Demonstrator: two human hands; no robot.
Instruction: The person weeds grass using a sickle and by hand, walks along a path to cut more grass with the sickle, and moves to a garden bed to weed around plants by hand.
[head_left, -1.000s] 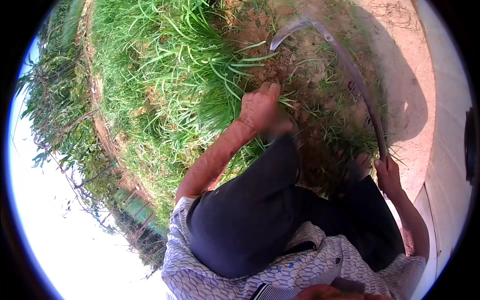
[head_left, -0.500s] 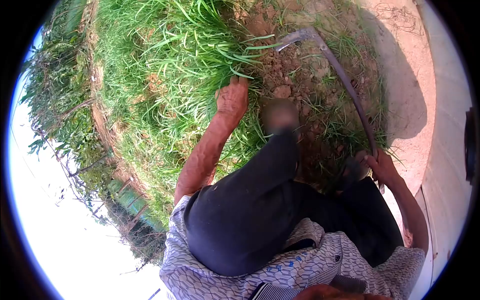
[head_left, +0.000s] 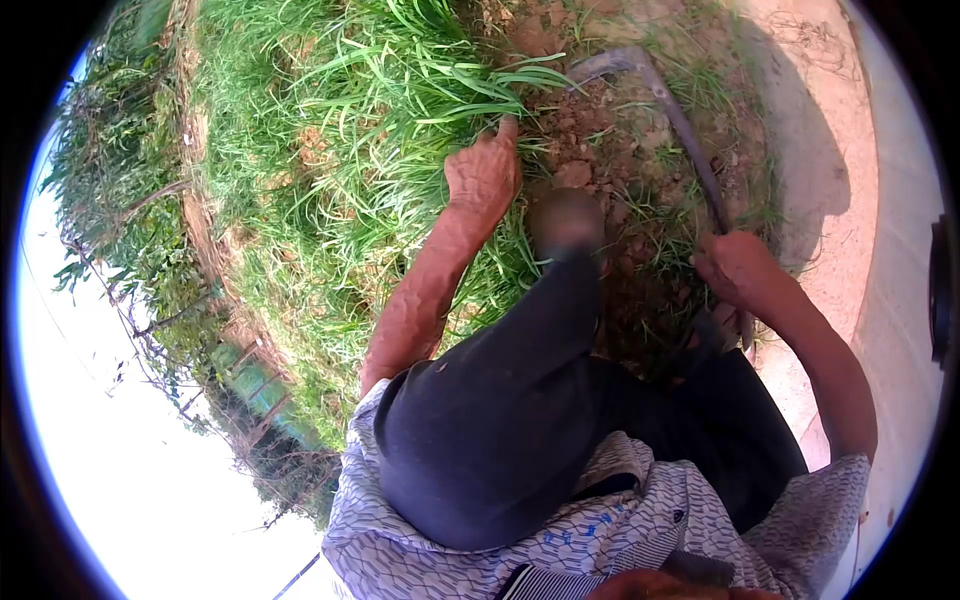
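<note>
My left hand (head_left: 484,172) is closed low in a clump of long, narrow green leaves (head_left: 425,95), with the index finger stretched along their base. The other fingertips are partly hidden by the leaves. On the right, my right hand (head_left: 742,268) is wrapped round the dark handle of a sickle (head_left: 688,135). Its bent metal head reaches left over the soil, close to the tips of the clump's leaves. The end of the handle shows below my fist.
Bare reddish soil (head_left: 575,130) with clods and sparse weeds lies between my hands. My bent knee (head_left: 480,440) and a blurred foot (head_left: 567,222) are close to the clump. A pale concrete strip (head_left: 850,190) runs along the right. Shrubs (head_left: 120,190) stand at the far left.
My right hand has moved up and slightly left, gripping farther along the sickle's handle. The sickle's head has shifted slightly right. My left hand has moved slightly up and right, its index finger now extended.
</note>
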